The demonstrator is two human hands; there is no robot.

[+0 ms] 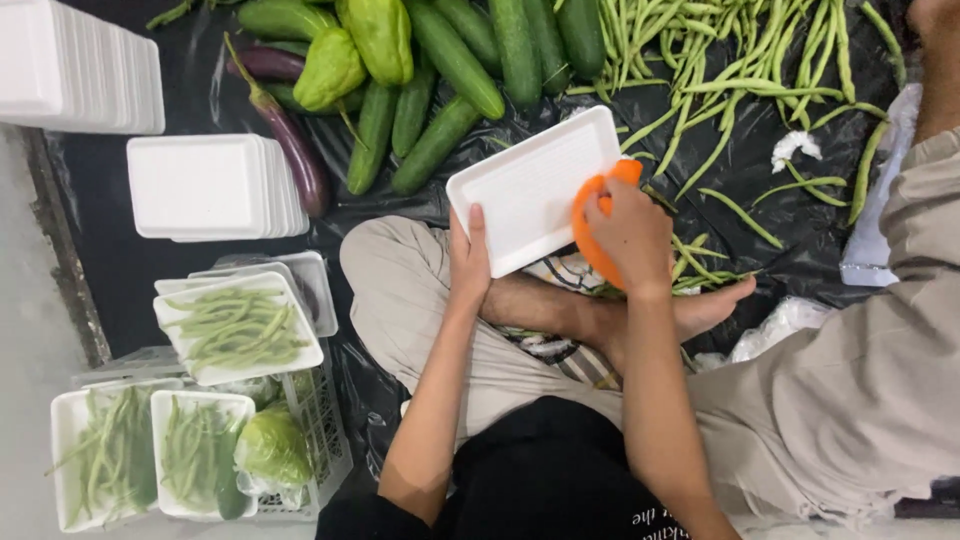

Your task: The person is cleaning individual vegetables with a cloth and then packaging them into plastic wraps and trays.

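Two hands on one white foam tray (535, 185): left hand (468, 262) gripping near corner, right hand (628, 232) clutching orange tool (592, 235) at right edge; long axis slanting away rightward.

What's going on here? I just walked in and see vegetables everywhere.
A person sits cross-legged on black sheeting. The left hand holds the near edge of an empty white foam tray, while the right hand grips an orange handled tool at the tray's right side. Loose green beans and cucumbers lie beyond. To the left are stacks of empty trays and trays already filled with beans.
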